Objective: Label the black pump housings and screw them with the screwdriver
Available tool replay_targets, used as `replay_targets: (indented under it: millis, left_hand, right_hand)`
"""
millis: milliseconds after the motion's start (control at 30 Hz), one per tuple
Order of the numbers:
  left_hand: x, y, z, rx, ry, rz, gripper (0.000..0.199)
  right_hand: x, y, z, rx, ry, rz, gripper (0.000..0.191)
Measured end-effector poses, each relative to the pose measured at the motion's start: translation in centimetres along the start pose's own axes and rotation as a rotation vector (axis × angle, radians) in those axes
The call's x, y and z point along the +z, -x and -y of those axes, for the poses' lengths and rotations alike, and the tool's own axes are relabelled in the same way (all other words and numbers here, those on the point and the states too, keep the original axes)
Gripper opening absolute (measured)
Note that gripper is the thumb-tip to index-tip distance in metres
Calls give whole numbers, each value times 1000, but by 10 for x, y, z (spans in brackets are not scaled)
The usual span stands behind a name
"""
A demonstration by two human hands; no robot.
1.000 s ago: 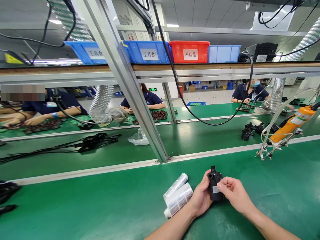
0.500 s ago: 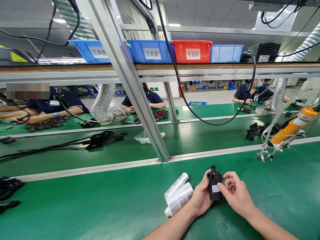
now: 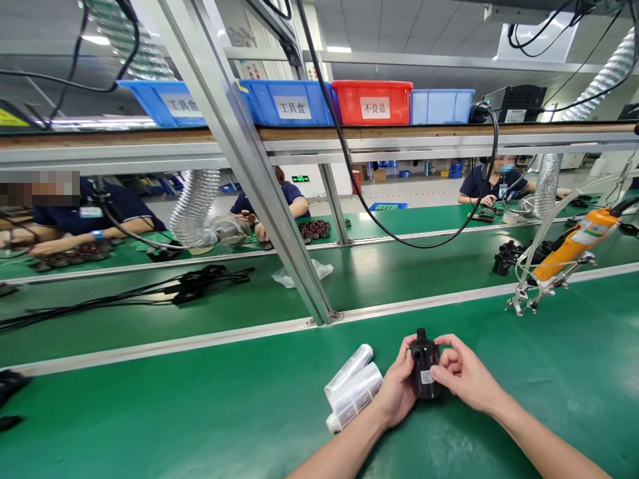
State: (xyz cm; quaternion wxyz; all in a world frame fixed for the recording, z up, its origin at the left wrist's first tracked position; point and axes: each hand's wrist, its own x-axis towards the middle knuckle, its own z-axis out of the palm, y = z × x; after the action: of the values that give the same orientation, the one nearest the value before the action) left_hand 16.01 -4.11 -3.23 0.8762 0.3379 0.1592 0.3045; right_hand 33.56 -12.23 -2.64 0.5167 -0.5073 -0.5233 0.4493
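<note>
Pump (image 3: 424, 372): black, upright, clamped between left hand (image 3: 397, 392) and right hand (image 3: 462, 378), near the bench (image 3: 200, 412) front edge. Rolls (image 3: 353, 392): just left.

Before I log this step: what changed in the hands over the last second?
The right hand shifted its fingers up around the black pump part; the left hand kept its grip. The clear rolls stayed on the green mat.

two bare forearms, left hand (image 3: 397, 392), right hand (image 3: 462, 379), no sleeves
</note>
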Motion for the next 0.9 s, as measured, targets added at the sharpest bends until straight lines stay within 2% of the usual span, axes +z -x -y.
replay_targets:
  millis: [200,300,467,567,633,733,833,900]
  left_hand:
    - [-1,-1,-1,-3,24,35,53]
    - [-1,-1,2,21,-21,39,56]
    - [-5,-3,10,76,-152,11,50]
    - [-7,-6,15,97,-208,34,50]
    - [-10,-7,18,158,-242,29,54]
    - [-17,-10,22,280,-326,2,61]
    - [-25,-14,28,298,-418,21,61]
    - [-27,-16,34,300,-455,33,58]
  right_hand:
    - [-8,-4,-1,-1,-7,-6,57]
    - [-2,-5,-7,18,21,-63,53]
    - [9,-1,-11,37,126,-153,33]
    - [17,-1,-9,2,168,-206,32]
    - [17,-11,-13,1,80,-253,36]
    - [-4,-46,-25,68,-95,-407,49]
    - [-52,-80,-28,132,-220,-659,65]
    - [-80,-90,-20,124,-292,-813,61]
